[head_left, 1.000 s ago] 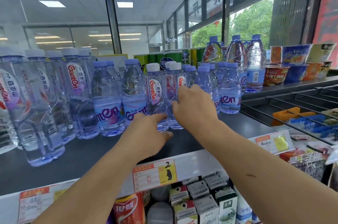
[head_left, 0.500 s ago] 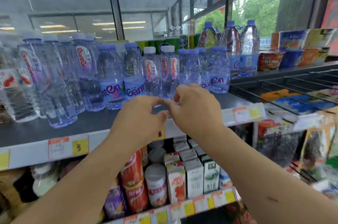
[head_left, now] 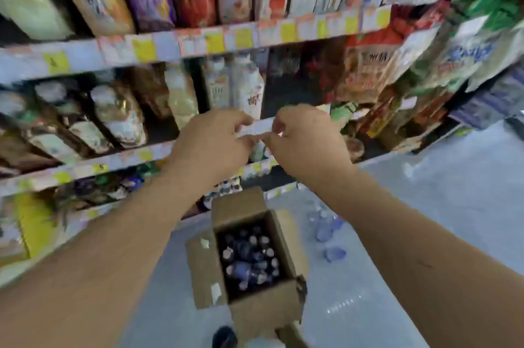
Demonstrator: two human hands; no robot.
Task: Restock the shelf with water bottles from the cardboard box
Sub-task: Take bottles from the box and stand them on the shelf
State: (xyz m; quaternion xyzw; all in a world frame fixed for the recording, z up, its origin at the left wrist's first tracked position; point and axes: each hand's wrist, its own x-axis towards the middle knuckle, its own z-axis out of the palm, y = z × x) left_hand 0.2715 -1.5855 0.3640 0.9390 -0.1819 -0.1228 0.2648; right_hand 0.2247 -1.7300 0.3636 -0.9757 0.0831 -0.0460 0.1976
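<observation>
Both hands hang empty with fingers loosely curled, the left hand (head_left: 211, 143) and right hand (head_left: 304, 142) almost touching at the fingertips. Directly below them the open brown cardboard box (head_left: 283, 237) sits on the floor, blue-capped clear water bottles (head_left: 249, 259) upright inside.

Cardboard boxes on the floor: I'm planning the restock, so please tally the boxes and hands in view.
Open cardboard box: 1
Hands: 2 (left hand, right hand)
Total: 3
The water bottles inside the box are too blurred to count.
</observation>
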